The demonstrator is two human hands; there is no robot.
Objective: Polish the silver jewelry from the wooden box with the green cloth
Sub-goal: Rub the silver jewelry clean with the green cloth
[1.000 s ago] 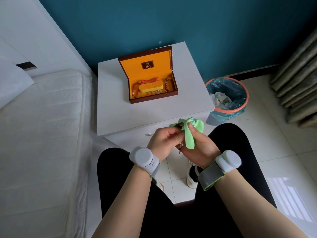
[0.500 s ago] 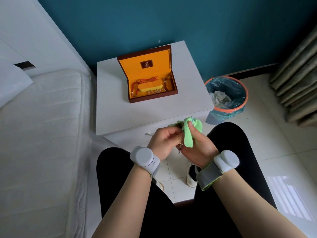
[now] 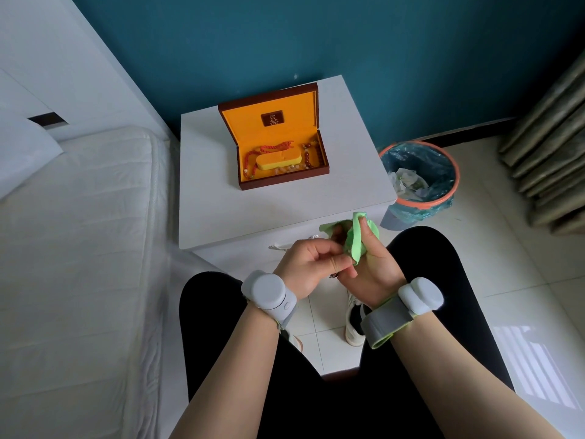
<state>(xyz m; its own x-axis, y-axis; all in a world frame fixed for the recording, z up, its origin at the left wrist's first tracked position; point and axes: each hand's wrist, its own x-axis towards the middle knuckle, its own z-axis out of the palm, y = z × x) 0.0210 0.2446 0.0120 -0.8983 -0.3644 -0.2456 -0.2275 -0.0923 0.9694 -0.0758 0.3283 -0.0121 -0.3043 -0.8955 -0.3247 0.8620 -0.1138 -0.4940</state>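
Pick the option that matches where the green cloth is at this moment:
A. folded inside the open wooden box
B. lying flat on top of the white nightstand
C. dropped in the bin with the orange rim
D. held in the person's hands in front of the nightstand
D: the green cloth is bunched in the right hand, with the left hand pinching at it, in front of the nightstand; the wooden box holds only beads and a yellow pad.

From my remote view, a white bench (image 3: 221, 213) stands against a teal wall (image 3: 364, 45), and I place everything else by it. A white mattress (image 3: 79, 248) lies just beside its left side; on its right stands an orange-rimmed bin (image 3: 456, 175) with a blue liner on pale floor tiles (image 3: 522, 264), with grey-green curtains (image 3: 550, 147) farther right and sunlit stripes on the tiles.
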